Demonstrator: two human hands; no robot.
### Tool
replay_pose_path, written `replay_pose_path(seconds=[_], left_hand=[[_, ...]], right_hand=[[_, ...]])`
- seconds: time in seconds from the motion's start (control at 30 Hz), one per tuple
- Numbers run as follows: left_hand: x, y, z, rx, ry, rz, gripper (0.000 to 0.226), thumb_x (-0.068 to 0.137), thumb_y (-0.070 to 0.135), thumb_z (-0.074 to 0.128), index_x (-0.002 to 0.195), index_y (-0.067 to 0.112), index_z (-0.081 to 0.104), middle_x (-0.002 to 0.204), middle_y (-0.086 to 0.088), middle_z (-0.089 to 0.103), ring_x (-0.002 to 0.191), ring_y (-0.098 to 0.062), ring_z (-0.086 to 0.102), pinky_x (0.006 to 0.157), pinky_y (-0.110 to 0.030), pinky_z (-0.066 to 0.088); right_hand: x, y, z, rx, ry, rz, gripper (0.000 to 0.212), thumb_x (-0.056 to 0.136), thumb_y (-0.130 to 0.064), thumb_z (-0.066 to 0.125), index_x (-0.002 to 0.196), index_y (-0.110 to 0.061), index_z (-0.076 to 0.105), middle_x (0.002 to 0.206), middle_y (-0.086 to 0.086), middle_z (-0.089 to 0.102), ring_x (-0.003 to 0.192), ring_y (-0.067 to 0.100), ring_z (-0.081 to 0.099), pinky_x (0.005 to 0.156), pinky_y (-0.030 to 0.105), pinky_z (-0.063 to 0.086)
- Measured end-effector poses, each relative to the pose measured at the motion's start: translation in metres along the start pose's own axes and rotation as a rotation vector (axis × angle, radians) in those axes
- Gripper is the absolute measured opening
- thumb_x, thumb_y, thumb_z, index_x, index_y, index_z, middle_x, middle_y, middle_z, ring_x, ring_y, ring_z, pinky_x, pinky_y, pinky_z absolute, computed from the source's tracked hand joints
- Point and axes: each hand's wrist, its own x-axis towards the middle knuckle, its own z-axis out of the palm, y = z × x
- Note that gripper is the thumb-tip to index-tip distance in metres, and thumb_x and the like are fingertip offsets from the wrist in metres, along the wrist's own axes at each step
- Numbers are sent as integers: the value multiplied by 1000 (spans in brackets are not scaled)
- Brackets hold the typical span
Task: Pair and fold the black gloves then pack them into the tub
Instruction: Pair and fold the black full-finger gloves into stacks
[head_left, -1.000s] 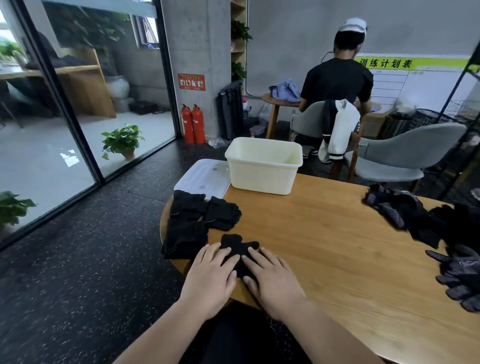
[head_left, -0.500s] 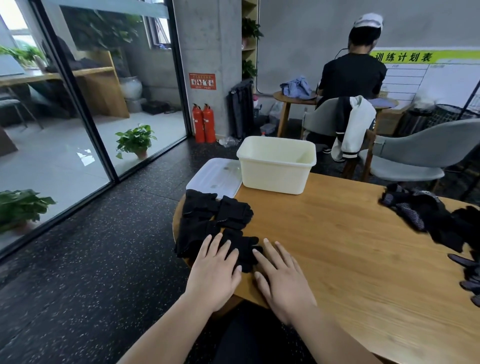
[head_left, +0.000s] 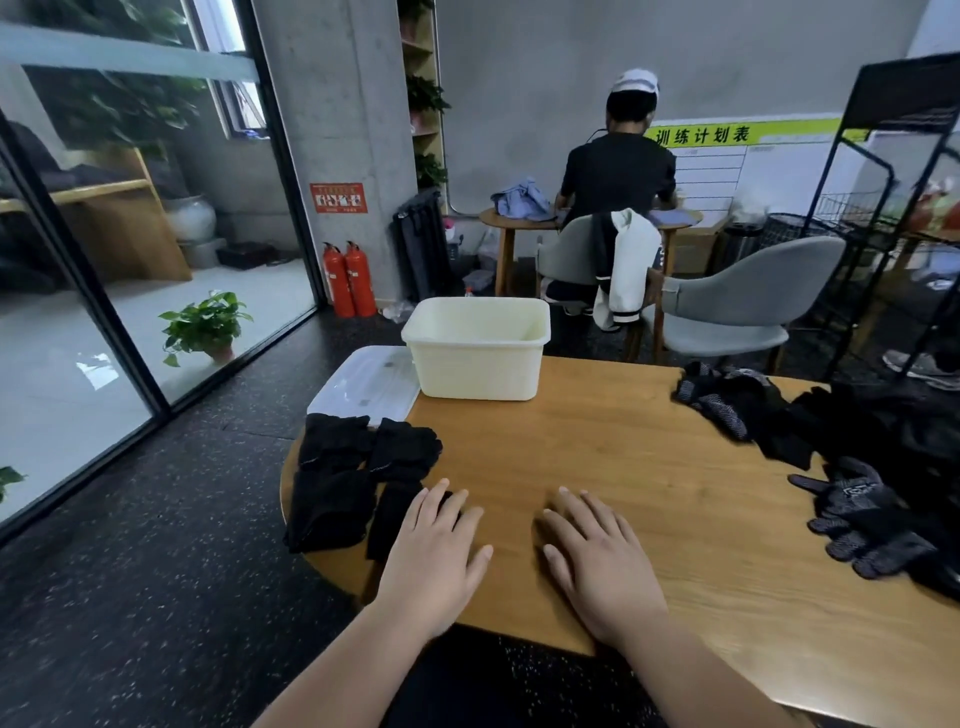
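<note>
Left hand (head_left: 436, 561), right hand (head_left: 597, 566) flat, empty; four folded pairs (head_left: 332, 441), one tub (head_left: 478, 369)

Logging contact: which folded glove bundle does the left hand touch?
The narrow front-right bundle; left hand fingers rest on its edge, the other three lie apart.

Bottom of the tub (head_left: 478, 364) is blocked by its own front wall, so what's inside can't be told. The lid (head_left: 363, 384) is partly hidden: right side behind the tub, near edge covered by folded gloves (head_left: 332, 457). The loose glove pile (head_left: 831, 467) gets chopped off by the right edge. Part of the nearest folded glove (head_left: 392, 519) is covered by the left hand (head_left: 434, 551). The red sign (head_left: 338, 197) is too small to be read.
</note>
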Motion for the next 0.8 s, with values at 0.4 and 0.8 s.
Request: replay_pose_path(seconds=[0.4, 0.8], left_hand=[[57, 119, 10, -87, -87, 258, 62, 111, 59, 23, 164, 27, 29, 175, 4, 16, 163, -20, -4, 133, -44, 0], [101, 188, 29, -197, -106, 399, 61, 111, 60, 24, 163, 29, 31, 172, 7, 21, 162, -16, 4, 133, -43, 6]], right_hand=[[-51, 102, -27, -91, 0, 226, 58, 107, -61, 23, 151, -36, 49, 169, -8, 32, 156, 24, 29, 125, 45, 28], [-76, 161, -32, -97, 28, 473, 74, 101, -68, 14, 153, -31, 50, 172, 1, 26, 160, 30, 17, 127, 48, 21]])
